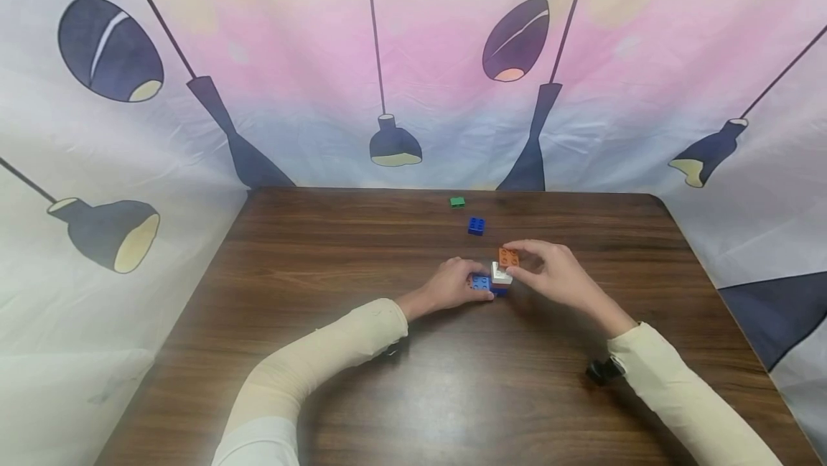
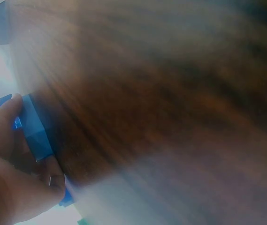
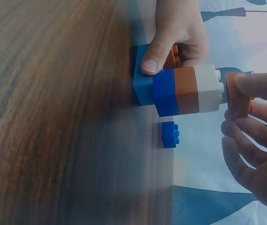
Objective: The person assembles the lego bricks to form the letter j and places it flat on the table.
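My right hand (image 1: 558,276) pinches an orange brick (image 3: 238,96) between thumb and fingers. In the right wrist view this brick is just off the studs of a white brick (image 3: 207,89). Under the white one are another orange brick (image 3: 186,91) and a dark blue brick (image 3: 164,93), stacked on a lighter blue brick (image 3: 142,82). My left hand (image 1: 449,285) grips the lighter blue brick from the left, thumb against its side. Another orange brick (image 3: 171,58) shows beside the left thumb, partly hidden by that hand.
Farther back on the brown wooden table (image 1: 323,250) lie a loose dark blue brick (image 1: 477,226) and a small green brick (image 1: 457,202). A printed cloth (image 1: 310,78) with lamp pictures hangs behind the table's far edge.
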Available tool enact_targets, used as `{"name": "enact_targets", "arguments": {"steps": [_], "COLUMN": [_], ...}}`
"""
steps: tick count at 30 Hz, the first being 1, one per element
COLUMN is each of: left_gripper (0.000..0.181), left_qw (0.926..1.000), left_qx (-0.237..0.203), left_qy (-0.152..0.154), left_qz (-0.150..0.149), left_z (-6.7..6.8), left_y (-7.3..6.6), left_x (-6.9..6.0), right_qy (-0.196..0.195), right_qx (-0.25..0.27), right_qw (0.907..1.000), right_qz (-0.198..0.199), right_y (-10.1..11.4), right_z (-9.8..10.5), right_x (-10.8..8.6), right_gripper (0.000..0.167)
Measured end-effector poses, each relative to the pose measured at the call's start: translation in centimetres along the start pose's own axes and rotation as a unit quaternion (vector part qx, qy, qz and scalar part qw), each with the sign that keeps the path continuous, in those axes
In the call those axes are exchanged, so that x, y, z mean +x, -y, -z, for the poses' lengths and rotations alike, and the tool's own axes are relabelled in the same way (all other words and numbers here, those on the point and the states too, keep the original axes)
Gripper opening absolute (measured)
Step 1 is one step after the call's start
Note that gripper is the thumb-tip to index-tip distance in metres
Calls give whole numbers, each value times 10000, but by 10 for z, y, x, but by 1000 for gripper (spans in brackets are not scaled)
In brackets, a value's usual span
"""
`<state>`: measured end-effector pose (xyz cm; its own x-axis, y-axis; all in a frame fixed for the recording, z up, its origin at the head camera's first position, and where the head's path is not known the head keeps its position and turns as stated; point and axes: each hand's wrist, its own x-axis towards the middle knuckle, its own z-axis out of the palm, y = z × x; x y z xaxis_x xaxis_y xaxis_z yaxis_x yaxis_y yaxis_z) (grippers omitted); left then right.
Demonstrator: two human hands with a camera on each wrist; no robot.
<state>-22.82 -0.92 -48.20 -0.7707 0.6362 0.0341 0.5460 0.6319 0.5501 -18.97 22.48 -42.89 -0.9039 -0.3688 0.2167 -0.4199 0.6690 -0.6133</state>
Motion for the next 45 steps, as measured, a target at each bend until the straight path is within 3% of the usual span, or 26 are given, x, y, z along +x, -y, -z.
{"name": "enact_targets", "arguments": {"steps": [23,45], "left_gripper": [48,49], "left_qw": [9999,9999], "left_qx": [86,130], "left_qy": [6,28], "left_qz": [-63,67], "left_z": [-1,0], "left_y": [2,1], "left_x": [3,1], "right_qy": [213,391], "right_qx": [-5,-486], "right_qw": [9997,9975], "right_qz": [112,321], "right_y": [-2,1], "right_z": [-4,-2], "right_x": [-1,7], "right_gripper": [40,37]}}
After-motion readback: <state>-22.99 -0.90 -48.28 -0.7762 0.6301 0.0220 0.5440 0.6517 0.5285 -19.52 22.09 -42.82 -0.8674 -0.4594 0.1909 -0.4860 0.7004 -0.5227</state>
